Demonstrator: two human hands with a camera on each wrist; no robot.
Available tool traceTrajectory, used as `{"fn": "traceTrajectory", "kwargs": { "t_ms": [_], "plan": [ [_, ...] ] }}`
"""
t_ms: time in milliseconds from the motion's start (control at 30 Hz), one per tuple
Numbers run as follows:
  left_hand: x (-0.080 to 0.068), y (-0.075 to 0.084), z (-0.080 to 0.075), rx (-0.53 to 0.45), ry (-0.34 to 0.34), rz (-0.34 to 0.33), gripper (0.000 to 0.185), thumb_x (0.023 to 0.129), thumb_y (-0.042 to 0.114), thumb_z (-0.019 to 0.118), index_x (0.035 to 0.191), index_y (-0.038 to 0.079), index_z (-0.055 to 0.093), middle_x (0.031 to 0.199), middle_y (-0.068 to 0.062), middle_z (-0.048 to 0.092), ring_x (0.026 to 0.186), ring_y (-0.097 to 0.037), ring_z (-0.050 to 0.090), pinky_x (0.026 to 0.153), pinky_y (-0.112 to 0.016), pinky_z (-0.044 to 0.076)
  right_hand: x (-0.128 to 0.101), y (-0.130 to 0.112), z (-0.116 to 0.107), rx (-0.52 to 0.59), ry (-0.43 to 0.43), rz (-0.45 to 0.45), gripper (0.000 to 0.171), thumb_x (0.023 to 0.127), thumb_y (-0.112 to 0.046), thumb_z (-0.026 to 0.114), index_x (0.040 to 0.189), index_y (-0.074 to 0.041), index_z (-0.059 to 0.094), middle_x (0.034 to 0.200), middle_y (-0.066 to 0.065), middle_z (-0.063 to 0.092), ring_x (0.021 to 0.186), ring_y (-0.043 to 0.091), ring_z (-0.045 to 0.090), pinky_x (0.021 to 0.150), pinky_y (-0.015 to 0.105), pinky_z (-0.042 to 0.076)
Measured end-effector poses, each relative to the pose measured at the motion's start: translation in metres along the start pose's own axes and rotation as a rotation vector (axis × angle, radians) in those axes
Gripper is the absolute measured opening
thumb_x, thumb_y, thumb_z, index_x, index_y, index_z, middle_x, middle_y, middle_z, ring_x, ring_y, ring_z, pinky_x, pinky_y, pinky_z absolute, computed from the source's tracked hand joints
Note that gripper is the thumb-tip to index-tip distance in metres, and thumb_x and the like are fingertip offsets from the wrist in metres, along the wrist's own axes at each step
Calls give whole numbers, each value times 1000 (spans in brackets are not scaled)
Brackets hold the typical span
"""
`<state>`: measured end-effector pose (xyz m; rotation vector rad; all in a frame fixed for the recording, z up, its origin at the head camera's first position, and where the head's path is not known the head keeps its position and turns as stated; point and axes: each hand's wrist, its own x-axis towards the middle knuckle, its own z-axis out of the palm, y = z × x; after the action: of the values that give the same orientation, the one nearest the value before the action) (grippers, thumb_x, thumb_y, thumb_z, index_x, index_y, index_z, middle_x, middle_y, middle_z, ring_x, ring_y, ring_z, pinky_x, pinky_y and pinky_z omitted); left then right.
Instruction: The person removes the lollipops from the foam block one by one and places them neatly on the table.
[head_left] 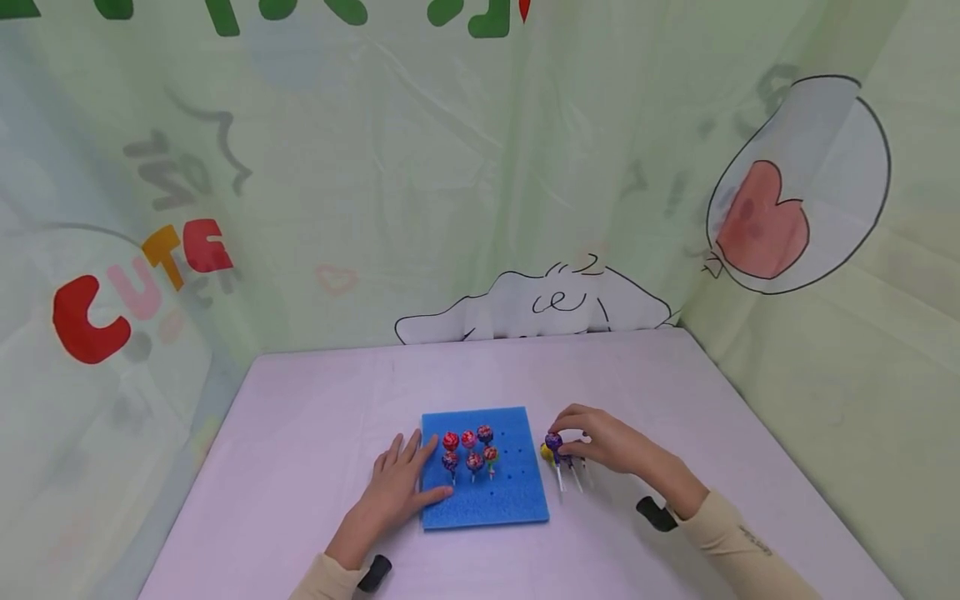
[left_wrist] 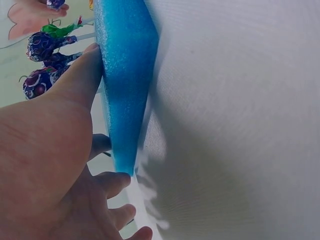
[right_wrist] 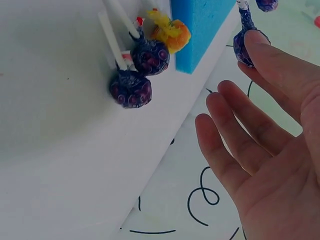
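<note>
A blue foam board (head_left: 517, 504) lies on the table, with two rows of wrapped lollipops (head_left: 474, 461) standing on sticks in it. My left hand (head_left: 397, 483) rests at the board's left edge, thumb on top and fingers spread along the side, as the left wrist view shows. Just right of the board, my right hand (head_left: 611, 442) pinches a purple-wrapped lollipop (right_wrist: 241, 50) by its head between thumb and index finger, its white stick pointing down. Below that hand lie two dark purple lollipops (right_wrist: 131, 90) and a yellow-orange one (right_wrist: 172, 35).
Small holes (head_left: 510, 477) dot the board's right and front parts. The table has a pale cloth (head_left: 322, 400). Printed curtains (head_left: 450, 183) enclose the back and sides. A black wrist device (head_left: 656, 513) sits by each sleeve.
</note>
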<state>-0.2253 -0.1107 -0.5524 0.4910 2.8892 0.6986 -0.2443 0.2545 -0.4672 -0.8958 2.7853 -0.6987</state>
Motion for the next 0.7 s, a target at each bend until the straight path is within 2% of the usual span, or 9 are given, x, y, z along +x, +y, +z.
{"fn": "traceTrajectory", "kwargs": {
  "t_ms": [200,367,600,700],
  "plan": [
    [0,-3,2,10,2,-5,90,87,66,64,158,18,35,166,-18,23,154,-48,11,119,-68,16,-2,6,-6,1,-31,15,24,94,-14,70,117,-6,71,118,8,67,112,35,64,94,51,54],
    [0,-4,1,24,6,-2,90,87,65,65,157,18,35,166,-18,23,154,-47,11,120,-67,16,-6,10,-12,6,-38,15,23,95,-15,69,116,-5,71,116,10,68,111,37,64,90,51,56],
    [0,-1,-1,13,7,13,89,87,65,65,157,17,36,166,-19,24,153,-48,12,119,-68,16,-15,22,-18,-21,-51,65,24,93,-16,71,115,-6,72,113,6,69,108,34,65,89,44,57],
    [0,0,1,23,6,7,89,88,65,65,157,17,36,166,-18,24,153,-48,13,120,-67,17,-17,26,-19,-19,-63,69,25,93,-16,72,116,-5,72,113,7,70,108,35,65,89,44,57]
  ]
}}
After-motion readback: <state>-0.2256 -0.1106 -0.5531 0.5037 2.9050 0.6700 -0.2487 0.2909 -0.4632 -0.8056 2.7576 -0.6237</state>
